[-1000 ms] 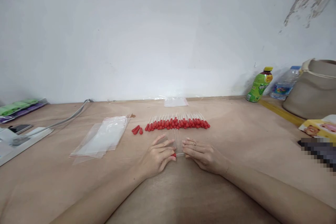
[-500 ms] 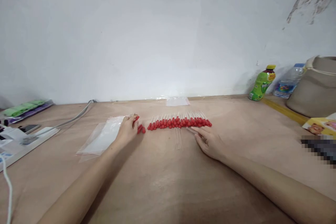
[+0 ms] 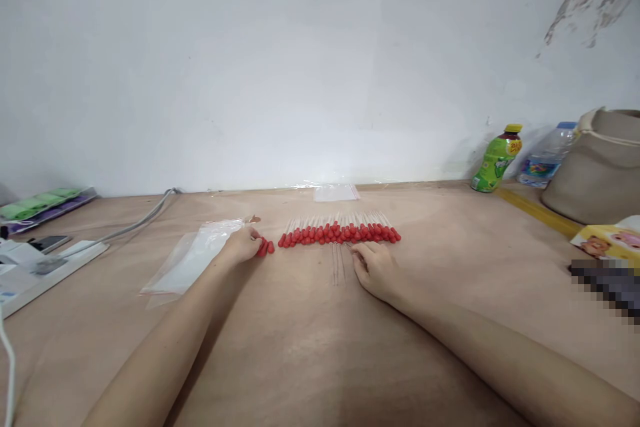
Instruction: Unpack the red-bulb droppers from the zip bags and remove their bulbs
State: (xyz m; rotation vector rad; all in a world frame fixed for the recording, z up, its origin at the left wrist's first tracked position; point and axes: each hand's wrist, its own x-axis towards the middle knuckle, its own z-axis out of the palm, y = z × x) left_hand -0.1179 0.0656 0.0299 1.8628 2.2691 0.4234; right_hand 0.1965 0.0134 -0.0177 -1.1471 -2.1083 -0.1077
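Note:
A row of thin pale sticks with red bulb-like ends point(image 3: 340, 233) lies across the table, looking like droppers, red ends toward me. My left hand point(image 3: 243, 244) is left of the row, fingers closed on one of a few separate red-ended droppers point(image 3: 271, 247). Below the middle of the row lie several thin clear tubes point(image 3: 336, 265) without red ends. Beside them rests my right hand point(image 3: 374, 267), its fingers pinched together at the end of a thin tube. That tube is mostly hidden by the fingers.
Clear plastic zip bags point(image 3: 193, 260) lie beyond my left forearm, another bag point(image 3: 336, 193) by the wall. A power strip point(image 3: 60, 277) with cables is at left. At right stand a green bottle point(image 3: 496, 160), a water bottle point(image 3: 546, 157) and a grey bucket point(image 3: 597, 167).
My left hand has lowered, bringing its red-ended dropper beside the other loose ones. My right hand has moved left with its tube, up to the bare tubes.

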